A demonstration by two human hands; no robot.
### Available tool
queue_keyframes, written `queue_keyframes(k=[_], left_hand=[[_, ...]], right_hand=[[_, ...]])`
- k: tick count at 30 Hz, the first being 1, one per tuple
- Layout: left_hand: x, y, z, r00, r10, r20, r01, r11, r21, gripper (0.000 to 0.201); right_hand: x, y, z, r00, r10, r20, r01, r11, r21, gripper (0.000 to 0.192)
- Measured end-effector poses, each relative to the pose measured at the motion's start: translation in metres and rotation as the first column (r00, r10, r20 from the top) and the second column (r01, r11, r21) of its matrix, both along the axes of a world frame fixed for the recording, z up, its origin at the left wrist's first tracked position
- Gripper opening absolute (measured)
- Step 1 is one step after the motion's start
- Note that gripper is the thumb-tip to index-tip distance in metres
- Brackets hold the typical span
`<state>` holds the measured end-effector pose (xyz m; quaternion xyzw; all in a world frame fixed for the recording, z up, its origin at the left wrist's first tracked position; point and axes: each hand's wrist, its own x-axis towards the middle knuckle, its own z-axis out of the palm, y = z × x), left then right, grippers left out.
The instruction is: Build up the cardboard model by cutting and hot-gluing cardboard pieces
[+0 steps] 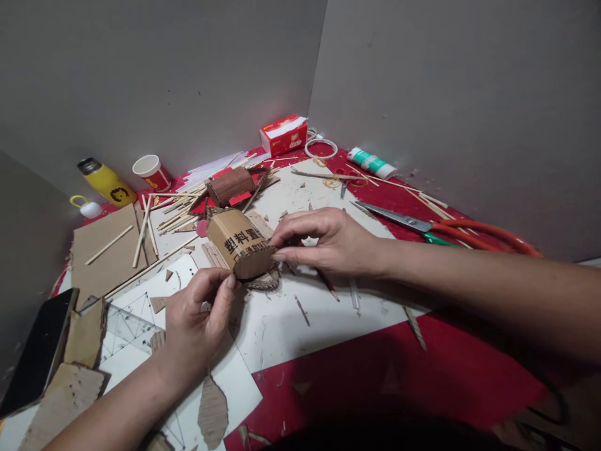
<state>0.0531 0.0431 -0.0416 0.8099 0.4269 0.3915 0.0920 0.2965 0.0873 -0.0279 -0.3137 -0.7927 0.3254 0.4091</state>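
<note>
A cardboard model point(237, 235) with a curved top and dark printed characters stands on white paper in front of me. My left hand point(201, 307) pinches its lower front left corner between thumb and fingers. From the other side, my right hand point(323, 241) closes thumb and fingers on its right front edge. The model's flat corrugated end piece point(254, 264) faces me. Behind it sits a second cardboard model point(230, 186), brown with red parts. The fingertips cover parts of the edges they hold.
Large orange-handled scissors point(422, 225) and a pencil point(328, 285) lie to the right. A yellow bottle point(107, 181), a paper cup point(153, 173) and a red tissue pack point(284, 134) stand at the back. Wooden sticks point(176, 216), cardboard scraps point(213, 410) and a black phone-like slab point(40, 351) lie leftward.
</note>
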Motion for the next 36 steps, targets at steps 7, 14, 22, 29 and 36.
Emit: queue_keyframes(k=[7, 14, 22, 29, 36], left_hand=[[0.000, -0.003, 0.002, 1.000, 0.012, -0.019, -0.012, 1.000, 0.004, 0.016], [-0.005, 0.004, 0.004, 0.998, 0.035, 0.047, -0.042, 0.987, 0.158, 0.029], [-0.005, 0.006, 0.005, 0.994, -0.101, -0.034, 0.104, 0.990, 0.100, 0.031], [-0.003, 0.009, 0.006, 0.987, -0.119, -0.104, 0.131, 0.984, 0.120, 0.029], [-0.003, 0.012, 0.004, 0.978, -0.121, -0.169, 0.142, 0.983, 0.117, 0.034]], right_hand=[[-0.001, 0.002, 0.001, 0.999, -0.012, 0.040, 0.011, 1.000, 0.024, 0.007], [0.004, 0.003, -0.002, 0.999, -0.018, 0.034, 0.018, 1.000, 0.016, 0.007], [0.005, 0.003, -0.009, 0.979, 0.082, 0.186, -0.141, 0.932, 0.334, 0.013], [0.008, 0.005, -0.005, 0.964, 0.138, 0.228, -0.198, 0.944, 0.264, 0.014], [0.008, 0.007, -0.009, 0.956, 0.149, 0.252, -0.213, 0.945, 0.250, 0.015]])
